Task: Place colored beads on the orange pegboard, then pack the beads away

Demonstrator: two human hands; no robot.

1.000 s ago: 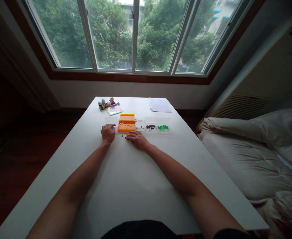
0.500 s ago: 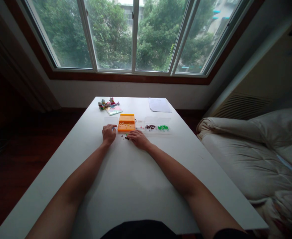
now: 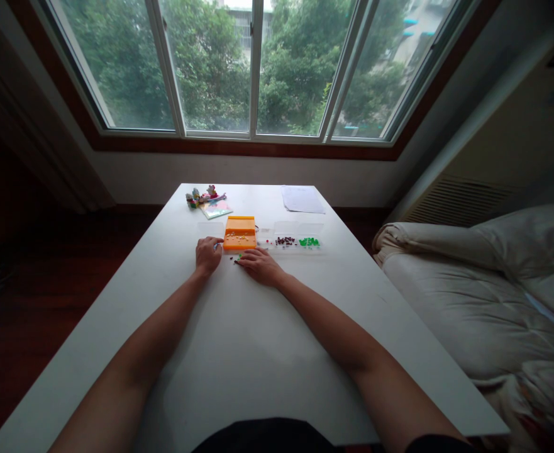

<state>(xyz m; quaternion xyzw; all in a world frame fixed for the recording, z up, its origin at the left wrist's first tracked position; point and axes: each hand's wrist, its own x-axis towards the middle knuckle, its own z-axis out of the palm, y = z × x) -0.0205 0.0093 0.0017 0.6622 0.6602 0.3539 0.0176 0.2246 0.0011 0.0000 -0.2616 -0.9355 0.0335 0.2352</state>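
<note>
My left hand (image 3: 208,255) rests at the left side of an open orange box (image 3: 240,243), its fingers curled and its index finger reaching the box's edge. A small bluish bit shows by the thumb; what the fingers hold is too small to name. Yellowish small pieces lie in the box. In front of it my right hand (image 3: 261,266) lies low over the table, fingers stretched forward, their tips at a small dark piece (image 3: 236,262) that they partly cover. A tiny green piece (image 3: 239,256) sits close to these fingertips.
Right of the orange box, a clear compartment case (image 3: 287,248) with raised lids holds dark brown pieces (image 3: 285,241) and green pieces (image 3: 309,241). Small figures (image 3: 202,196) and a colourful card (image 3: 216,209) are at the back left, paper sheets (image 3: 302,199) at the back right of the white table (image 3: 253,352).
My left hand has shifted slightly right, closer against the orange box. My right fingertips have moved a little left and now cover more of the dark piece.
</note>
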